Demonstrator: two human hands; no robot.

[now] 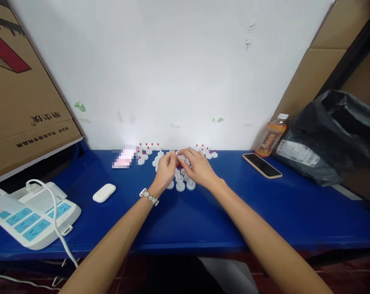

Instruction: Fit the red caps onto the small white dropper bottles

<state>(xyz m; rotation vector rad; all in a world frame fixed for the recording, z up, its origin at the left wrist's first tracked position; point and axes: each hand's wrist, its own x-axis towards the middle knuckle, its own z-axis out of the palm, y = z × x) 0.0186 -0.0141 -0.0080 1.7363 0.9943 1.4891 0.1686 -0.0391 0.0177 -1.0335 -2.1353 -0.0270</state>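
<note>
My left hand is closed in a pinch over the middle of the table; what its fingertips hold, if anything, is too small to tell. Right beside it, my right hand curls its thumb and fingers around a small white nozzle cap, partly hidden by the fingers. Below and between the hands stand several white nozzle caps with round bases. Small red tips show under the fingers. More caps with red tips stand to the left and right.
At left are a white power strip with a cable, a white earbud case and a blurred-out pinkish item. A phone, an orange drink bottle and a black plastic bag lie right. Cardboard flanks the blue table.
</note>
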